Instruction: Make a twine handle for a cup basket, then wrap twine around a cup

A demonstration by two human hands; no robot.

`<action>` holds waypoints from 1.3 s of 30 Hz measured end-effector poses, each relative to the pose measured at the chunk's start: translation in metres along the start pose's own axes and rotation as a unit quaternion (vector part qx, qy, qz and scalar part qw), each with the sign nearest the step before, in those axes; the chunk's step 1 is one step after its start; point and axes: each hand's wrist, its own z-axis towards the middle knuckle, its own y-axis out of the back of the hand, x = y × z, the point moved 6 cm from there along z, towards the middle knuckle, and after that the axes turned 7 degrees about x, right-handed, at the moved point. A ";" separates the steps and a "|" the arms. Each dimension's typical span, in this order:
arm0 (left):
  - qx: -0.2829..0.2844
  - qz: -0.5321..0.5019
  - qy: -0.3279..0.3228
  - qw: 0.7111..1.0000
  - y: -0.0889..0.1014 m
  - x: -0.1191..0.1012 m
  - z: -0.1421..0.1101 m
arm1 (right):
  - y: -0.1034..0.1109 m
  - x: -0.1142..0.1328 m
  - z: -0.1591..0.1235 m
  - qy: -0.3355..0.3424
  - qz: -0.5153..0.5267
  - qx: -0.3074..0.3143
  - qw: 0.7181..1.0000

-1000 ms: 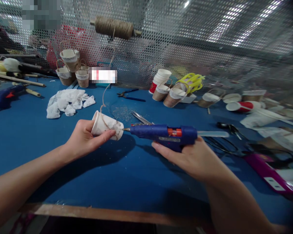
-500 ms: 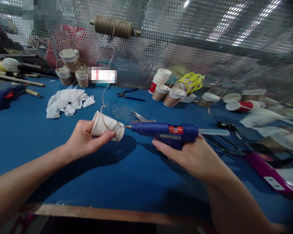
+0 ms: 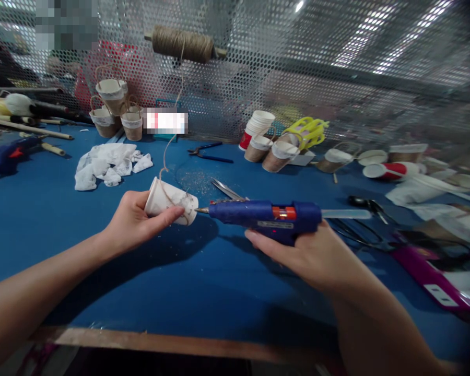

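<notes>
My left hand (image 3: pixel 141 219) is closed around a white paper cup (image 3: pixel 168 197) tipped on its side, its base turned to the right. Twine (image 3: pixel 165 156) runs down from a spool (image 3: pixel 183 44) above and lies across the cup's wall, with the thumb pressing near the base. My right hand (image 3: pixel 297 256) grips a blue hot glue gun (image 3: pixel 264 215), fingers wrapped round its handle. The gun's metal nozzle points left and meets the cup near its base edge. A clear glue stick (image 3: pixel 347 214) sticks out of the gun's back.
Scissors (image 3: pixel 227 189) and pliers (image 3: pixel 211 153) lie behind the gun. Crumpled white cloth pieces (image 3: pixel 105 162) are at left. Twine-wrapped cups (image 3: pixel 132 125) stand along the mesh. Another glue gun (image 3: pixel 13 154) lies far left, a purple power strip (image 3: pixel 431 277) at right.
The cup has shifted slightly left in my left hand. The glue gun's body has dropped a little, its nozzle staying at the cup's base edge.
</notes>
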 end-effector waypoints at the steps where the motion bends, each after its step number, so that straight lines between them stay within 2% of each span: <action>1: -0.001 -0.012 0.013 1.000 0.000 0.001 0.000 | 0.000 0.001 0.000 -0.002 0.007 0.001 1.000; 6: -0.018 -0.049 0.050 0.997 0.000 0.006 0.000 | 0.000 0.002 0.001 -0.003 0.031 0.011 0.999; 16: 0.004 -0.051 0.014 0.999 -0.001 0.003 -0.001 | 0.000 -0.005 0.004 -0.036 0.116 0.030 0.992; 21: -0.010 -0.070 0.049 0.996 0.000 0.006 -0.001 | -0.002 0.000 0.002 -0.029 0.140 0.059 0.988; 24: -0.022 -0.095 0.077 0.992 0.001 0.008 -0.001 | -0.003 0.002 0.003 -0.030 0.126 0.082 0.988; 30: -0.011 -0.179 0.107 0.978 -0.003 0.017 -0.001 | -0.004 0.001 0.004 -0.012 0.144 0.065 0.987; 33: -0.003 -0.228 0.126 0.965 -0.006 0.024 -0.001 | -0.007 0.001 0.002 -0.008 0.161 0.082 0.984; 39: -0.005 -0.274 0.133 0.953 -0.009 0.028 -0.001 | -0.010 0.001 0.004 -0.013 0.168 0.095 0.981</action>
